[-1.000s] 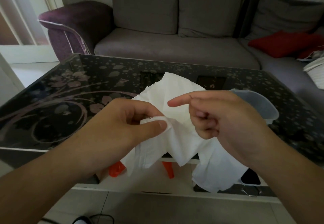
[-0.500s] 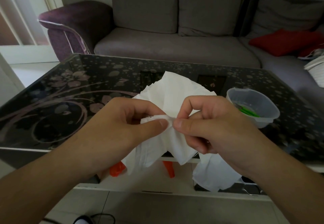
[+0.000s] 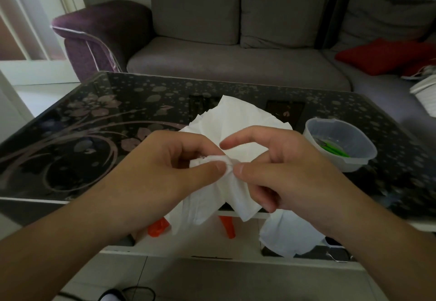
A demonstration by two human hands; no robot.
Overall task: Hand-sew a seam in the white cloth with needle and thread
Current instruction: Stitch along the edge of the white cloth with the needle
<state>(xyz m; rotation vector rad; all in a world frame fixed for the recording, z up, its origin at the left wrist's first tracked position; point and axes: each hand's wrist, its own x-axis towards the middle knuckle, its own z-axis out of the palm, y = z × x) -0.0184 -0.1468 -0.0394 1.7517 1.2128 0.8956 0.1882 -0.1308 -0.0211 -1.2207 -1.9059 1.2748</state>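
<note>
I am in a home living room. A grey corner sofa (image 3: 236,65) with loose back cushions (image 3: 195,10) runs along the wall ahead of me, with a purple armrest (image 3: 99,32) and a red cushion (image 3: 387,55). In front of it stands a low coffee table (image 3: 70,135) with a dark glass top printed with flowers. The floor is pale tile (image 3: 212,279).
</note>
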